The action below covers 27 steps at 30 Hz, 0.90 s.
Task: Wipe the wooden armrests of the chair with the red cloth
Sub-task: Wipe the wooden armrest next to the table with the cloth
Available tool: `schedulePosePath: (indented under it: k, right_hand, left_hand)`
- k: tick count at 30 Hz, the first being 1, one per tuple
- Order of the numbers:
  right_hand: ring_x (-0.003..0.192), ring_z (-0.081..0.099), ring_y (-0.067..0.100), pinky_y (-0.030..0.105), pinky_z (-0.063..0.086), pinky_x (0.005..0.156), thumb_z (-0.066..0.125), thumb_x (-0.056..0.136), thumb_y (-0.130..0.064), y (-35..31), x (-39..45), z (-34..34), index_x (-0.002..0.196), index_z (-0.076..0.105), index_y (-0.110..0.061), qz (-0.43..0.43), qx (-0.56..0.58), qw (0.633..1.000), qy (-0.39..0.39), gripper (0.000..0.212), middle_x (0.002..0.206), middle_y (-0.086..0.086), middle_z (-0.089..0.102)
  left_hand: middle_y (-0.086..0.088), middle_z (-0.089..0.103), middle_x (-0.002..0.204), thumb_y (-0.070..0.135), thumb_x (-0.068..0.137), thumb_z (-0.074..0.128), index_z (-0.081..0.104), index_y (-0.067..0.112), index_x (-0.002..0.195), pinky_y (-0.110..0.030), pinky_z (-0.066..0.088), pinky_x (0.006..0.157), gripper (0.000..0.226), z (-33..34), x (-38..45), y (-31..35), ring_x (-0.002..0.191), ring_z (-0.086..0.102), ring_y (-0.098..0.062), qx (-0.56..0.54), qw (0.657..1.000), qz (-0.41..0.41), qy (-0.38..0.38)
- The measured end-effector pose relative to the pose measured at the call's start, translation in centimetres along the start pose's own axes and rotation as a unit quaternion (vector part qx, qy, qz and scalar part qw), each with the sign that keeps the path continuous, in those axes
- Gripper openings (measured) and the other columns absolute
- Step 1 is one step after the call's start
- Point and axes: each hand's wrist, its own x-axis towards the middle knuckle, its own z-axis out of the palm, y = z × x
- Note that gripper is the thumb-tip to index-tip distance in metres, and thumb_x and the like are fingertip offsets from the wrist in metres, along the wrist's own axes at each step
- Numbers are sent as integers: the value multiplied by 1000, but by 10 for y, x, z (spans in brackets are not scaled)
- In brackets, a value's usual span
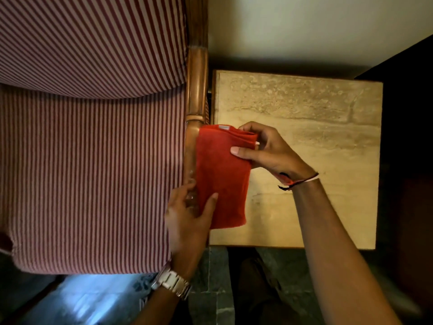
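A folded red cloth [222, 177] hangs over the right edge of the chair's wooden armrest [196, 90], which runs up the middle of the view. My left hand [189, 216] grips the cloth's lower left part, thumb on the red fabric and fingers around the armrest's near end. My right hand [267, 151] pinches the cloth's upper right corner between thumb and fingers. The armrest under the cloth is hidden; its far half is bare and glossy.
The chair's striped red-and-white seat and back cushion [93, 160] fill the left. A pale stone-topped side table [316, 137] stands tight against the armrest's right side. Dark tiled floor [218, 277] lies near me; a dark cabinet [407, 137] is at the far right.
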Motion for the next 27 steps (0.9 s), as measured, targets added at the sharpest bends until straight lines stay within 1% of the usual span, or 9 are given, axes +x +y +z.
schedulePosePath:
  k: [4,7,9,11,13,16,20,22,27]
  right_hand:
    - [82,66,15,37,59,68,82,83,-5,-3,11,45,102,64,-16,1,-53,998,30,29,89,-3,65]
    - [85,64,18,34,53,79,85,79,-8,8,15,74,116,64,-6,13,-149,983,103,42,93,4,67]
    - [108,62,23,36,52,92,82,83,-16,17,8,91,133,56,-11,20,-243,951,189,57,117,9,64]
    - [132,48,21,33,47,105,74,90,-28,23,-4,109,143,48,-16,-49,-323,894,306,60,139,8,52]
    - [140,42,16,29,42,112,62,99,-34,31,-13,133,145,48,-18,-147,-346,845,382,51,148,4,46]
    - [157,26,22,39,27,128,50,105,-36,61,-15,173,157,35,-13,-155,-440,824,322,58,167,8,29]
    - [162,3,26,51,18,131,42,107,-36,99,-3,200,163,13,-8,-92,-524,798,283,68,173,13,7]
    - [162,3,26,49,16,132,43,108,-34,107,5,202,163,14,-8,-105,-520,790,308,68,173,14,8]
    - [161,8,34,50,21,130,45,107,-30,80,48,185,161,20,-3,-146,-501,789,325,65,171,21,13]
  left_hand:
    - [3,69,101,31,85,77,65,18,116,-46,63,79,36,-25,5,-28,91,69,-14,6,999,-14,43]
    - [0,69,97,26,86,77,63,17,118,-39,62,74,36,-28,17,-46,87,69,-19,14,1000,-15,22]
    - [3,65,96,34,87,75,58,22,121,-27,56,70,39,-32,22,-55,86,64,-12,24,1000,7,6]
    - [2,61,106,49,92,63,54,20,127,-19,48,72,46,-41,34,-64,89,58,-6,50,997,64,0]
    - [-7,61,119,48,98,50,53,11,134,-26,51,82,51,-54,59,-79,103,59,-15,124,978,163,19]
    - [-21,54,143,39,102,48,50,3,142,-47,47,107,54,-67,119,-110,131,53,-33,300,907,293,45]
    - [-27,30,162,39,103,43,33,1,154,-54,29,123,64,-65,188,-159,152,30,-38,434,825,361,-29]
    - [-26,24,165,41,104,37,28,0,156,-53,26,125,67,-59,204,-185,154,24,-37,449,809,377,-43]
    - [-22,24,166,45,106,28,24,3,158,-48,22,127,67,-46,217,-217,155,22,-33,444,800,403,33]
